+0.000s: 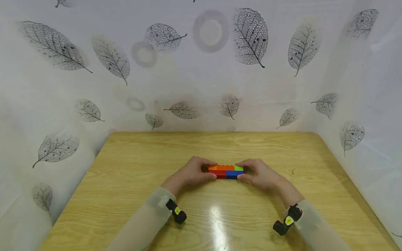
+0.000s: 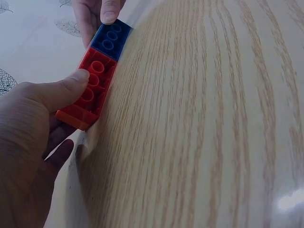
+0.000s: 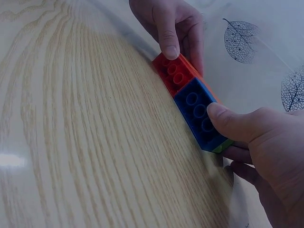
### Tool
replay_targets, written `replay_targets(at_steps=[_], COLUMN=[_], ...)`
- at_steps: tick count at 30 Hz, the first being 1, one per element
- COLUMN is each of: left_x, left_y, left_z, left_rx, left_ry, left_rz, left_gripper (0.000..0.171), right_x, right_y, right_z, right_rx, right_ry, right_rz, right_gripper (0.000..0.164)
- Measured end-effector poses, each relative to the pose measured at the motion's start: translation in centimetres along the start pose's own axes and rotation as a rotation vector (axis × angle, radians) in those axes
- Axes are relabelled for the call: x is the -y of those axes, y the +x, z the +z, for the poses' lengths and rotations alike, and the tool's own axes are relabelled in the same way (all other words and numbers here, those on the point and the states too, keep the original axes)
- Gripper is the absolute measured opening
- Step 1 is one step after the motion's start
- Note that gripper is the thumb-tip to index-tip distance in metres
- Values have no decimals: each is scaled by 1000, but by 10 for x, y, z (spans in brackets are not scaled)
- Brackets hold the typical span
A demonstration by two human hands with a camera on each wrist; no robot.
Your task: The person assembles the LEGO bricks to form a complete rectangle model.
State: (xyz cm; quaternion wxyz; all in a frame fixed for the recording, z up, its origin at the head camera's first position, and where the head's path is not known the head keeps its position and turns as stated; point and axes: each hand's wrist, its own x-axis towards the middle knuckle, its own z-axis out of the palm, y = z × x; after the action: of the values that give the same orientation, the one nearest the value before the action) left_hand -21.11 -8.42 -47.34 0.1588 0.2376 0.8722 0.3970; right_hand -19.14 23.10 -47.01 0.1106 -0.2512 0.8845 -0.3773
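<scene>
A short bar of joined toy building bricks is held between both hands, close to the tabletop. Toward me lie the hollow undersides of a red brick [image 2: 97, 80] and a blue brick [image 3: 199, 111], set end to end. Behind these runs a layer with an orange brick [image 1: 225, 167], a lighter orange brick [image 1: 213, 167] at the left and a lime green brick [image 1: 238, 168] at the right. My left hand [image 1: 196, 170] pinches the red end, thumb on its underside. At the blue end, my right hand [image 1: 259, 174] pinches likewise. Fingers behind the bar are partly hidden.
The wooden table [image 1: 150, 150] extends around both forearms. A pale leaf-print curtain [image 1: 201, 76] stands behind its far edge and along both sides. Each wrist wears a small black camera, one on the left wrist [image 1: 177, 212], the other on the right wrist [image 1: 288, 219].
</scene>
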Motion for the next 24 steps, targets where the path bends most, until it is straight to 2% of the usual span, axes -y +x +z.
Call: replay_targets(at_steps=[18,24], left_x=[5,8], left_y=[-2,-2], left_z=[0,2], left_rx=[6,10], left_ry=[-24,-19], left_rz=[-19,-14], left_gripper=[48,50], right_x=[-5,-4], right_y=[4,3], right_z=[5,5], right_rx=[11,26], right_ry=[-24,10], right_rz=[9,26], right_gripper=[48,50])
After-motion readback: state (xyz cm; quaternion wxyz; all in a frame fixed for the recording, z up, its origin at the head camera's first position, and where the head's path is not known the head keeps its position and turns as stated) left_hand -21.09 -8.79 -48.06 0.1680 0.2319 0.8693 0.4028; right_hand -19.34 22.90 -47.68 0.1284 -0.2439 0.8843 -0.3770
